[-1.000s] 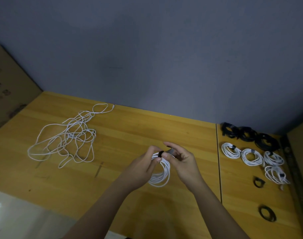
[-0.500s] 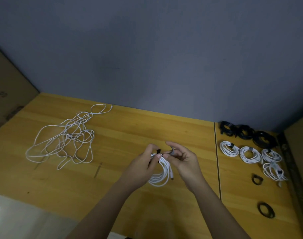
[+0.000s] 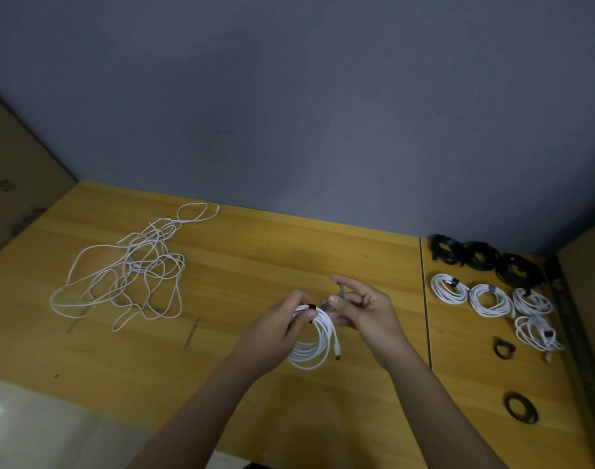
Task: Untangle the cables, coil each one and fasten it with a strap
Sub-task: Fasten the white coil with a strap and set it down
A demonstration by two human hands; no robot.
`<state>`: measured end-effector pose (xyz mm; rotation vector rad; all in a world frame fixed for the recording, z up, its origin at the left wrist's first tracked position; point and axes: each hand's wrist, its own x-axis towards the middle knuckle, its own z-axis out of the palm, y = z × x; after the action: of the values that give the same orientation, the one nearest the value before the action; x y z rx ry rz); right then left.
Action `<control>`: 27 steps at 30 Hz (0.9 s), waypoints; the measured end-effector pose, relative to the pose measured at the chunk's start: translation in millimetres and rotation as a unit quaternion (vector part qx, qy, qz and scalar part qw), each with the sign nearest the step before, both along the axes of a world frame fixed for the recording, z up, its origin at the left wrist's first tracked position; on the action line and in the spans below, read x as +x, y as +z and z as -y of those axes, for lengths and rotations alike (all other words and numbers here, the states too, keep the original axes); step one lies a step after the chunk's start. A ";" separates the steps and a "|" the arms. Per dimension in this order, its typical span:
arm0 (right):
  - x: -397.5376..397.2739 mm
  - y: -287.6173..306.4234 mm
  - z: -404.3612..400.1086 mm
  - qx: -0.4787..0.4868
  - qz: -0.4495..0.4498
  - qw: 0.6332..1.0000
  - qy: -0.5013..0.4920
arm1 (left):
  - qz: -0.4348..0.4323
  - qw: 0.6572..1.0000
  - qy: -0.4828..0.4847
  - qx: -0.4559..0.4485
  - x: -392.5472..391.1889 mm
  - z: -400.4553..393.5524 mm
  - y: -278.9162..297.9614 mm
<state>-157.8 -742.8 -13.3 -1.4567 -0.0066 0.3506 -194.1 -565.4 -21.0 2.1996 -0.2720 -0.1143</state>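
Note:
A coiled white cable (image 3: 314, 346) hangs between both hands above the middle of the wooden table (image 3: 242, 272). My left hand (image 3: 276, 330) grips the top of the coil, thumb on a dark strap (image 3: 311, 307) wrapped round it. My right hand (image 3: 363, 313) pinches the strap's free end just right of the coil. One plug of the cable dangles at the coil's right side. A tangle of loose white cables (image 3: 130, 269) lies at the table's far left.
On the right table section lie several strapped white coils (image 3: 489, 299), three black coils (image 3: 485, 258) behind them, and two loose black straps (image 3: 504, 347) (image 3: 521, 407) nearer me. A cardboard box (image 3: 12, 198) stands at the left. A grey wall backs the table.
My right hand has drawn the strap's free end a little up and to the right of the coil. The coil has stayed in my left hand's grip.

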 end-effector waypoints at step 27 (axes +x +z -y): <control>-4.5 -14.5 -14.5 -0.240 0.235 0.941 -0.044 | -0.106 0.962 0.192 -0.162 4.7 25.2 0.8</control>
<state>-162.3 -728.3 -27.8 -1.9900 -0.2564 -0.0879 -189.3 -590.6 -20.2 1.8553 0.2437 -0.0816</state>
